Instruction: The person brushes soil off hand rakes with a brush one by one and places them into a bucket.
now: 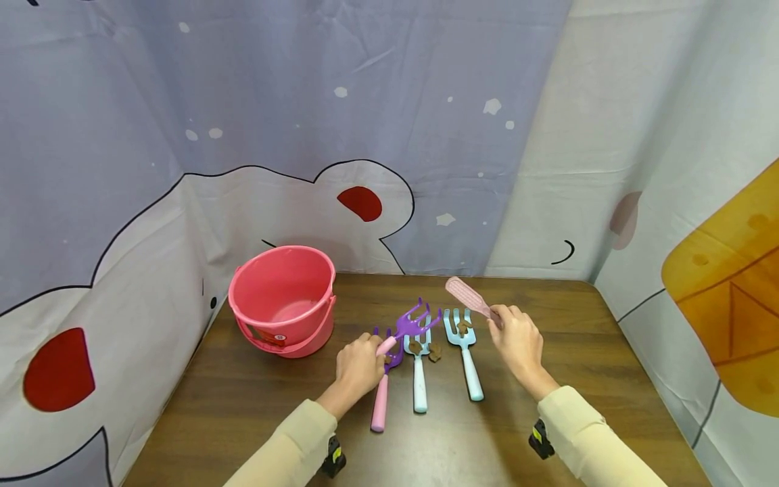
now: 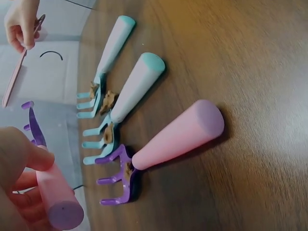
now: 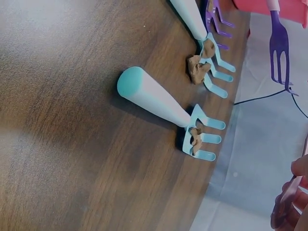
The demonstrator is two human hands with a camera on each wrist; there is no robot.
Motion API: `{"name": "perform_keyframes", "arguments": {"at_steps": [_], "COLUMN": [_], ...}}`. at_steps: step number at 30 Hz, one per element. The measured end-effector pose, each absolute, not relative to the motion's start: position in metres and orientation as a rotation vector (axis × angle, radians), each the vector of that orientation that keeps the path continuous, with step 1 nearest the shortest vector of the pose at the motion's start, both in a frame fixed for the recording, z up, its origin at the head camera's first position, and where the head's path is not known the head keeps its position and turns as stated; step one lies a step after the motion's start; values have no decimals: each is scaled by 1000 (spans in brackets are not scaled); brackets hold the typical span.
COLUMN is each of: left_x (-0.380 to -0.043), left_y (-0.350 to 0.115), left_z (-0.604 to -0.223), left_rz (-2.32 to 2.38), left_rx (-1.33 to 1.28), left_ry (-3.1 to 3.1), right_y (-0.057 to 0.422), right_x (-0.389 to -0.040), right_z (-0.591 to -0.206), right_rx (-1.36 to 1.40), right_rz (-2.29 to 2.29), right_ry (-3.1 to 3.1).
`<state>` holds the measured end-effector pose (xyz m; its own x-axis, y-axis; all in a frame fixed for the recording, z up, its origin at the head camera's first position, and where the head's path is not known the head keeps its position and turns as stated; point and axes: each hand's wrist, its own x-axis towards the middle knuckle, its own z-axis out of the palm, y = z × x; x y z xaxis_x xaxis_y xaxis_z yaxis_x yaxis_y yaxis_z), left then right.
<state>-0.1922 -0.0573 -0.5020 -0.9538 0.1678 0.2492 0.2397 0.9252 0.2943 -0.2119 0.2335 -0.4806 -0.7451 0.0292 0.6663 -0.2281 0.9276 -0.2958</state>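
My left hand [image 1: 359, 365] grips the pink handle of a purple hand rake [image 1: 410, 326], its tines raised above the other rakes. In my right hand [image 1: 518, 341] is a pink tool with a flat, ribbed head [image 1: 467, 295], pinched by its handle and tilted up to the left. Beneath my left hand lies a second purple rake [image 2: 178, 137] with a pink handle. Two light-blue rakes with white handles lie to its right, a middle one [image 1: 420, 389] and a right one [image 1: 470, 375]. Brown lumps [image 3: 198, 70] sit on the lying rakes' heads and beside the middle one.
A pink bucket [image 1: 298, 348] stands at the back left of the wooden table [image 1: 548, 433], its handle folded down in front. A printed cloth [image 1: 450, 135] hangs behind the table and along both sides.
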Motion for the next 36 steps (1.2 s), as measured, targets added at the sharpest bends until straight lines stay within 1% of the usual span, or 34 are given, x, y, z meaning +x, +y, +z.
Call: {"name": "perform_keyframes", "arguments": {"at_steps": [10,21,25,32,36], "left_x": [-196,-197,-197,-196,-196], "left_y": [-56,-56,-53,-46,-44], "left_z": [-502,-502,-505,-507,-506], "left_rz": [-840,-1313,-1567,-2141,-2333], "left_rx": [-175,-153,-91,10,60], "left_ry": [-2952,-2883,-2836,-2633,-2538], "right_y": [232,232,230,224,220], "right_x": [-213,-213,-213,-213,-213], "right_z": [-480,-483,-485,-486,-488], "right_rx": [87,-9,-20,-19,14], "right_rz": [524,619,633,657,663], "right_ry": [-2365,-2401,-2402,-2413,-2408]}}
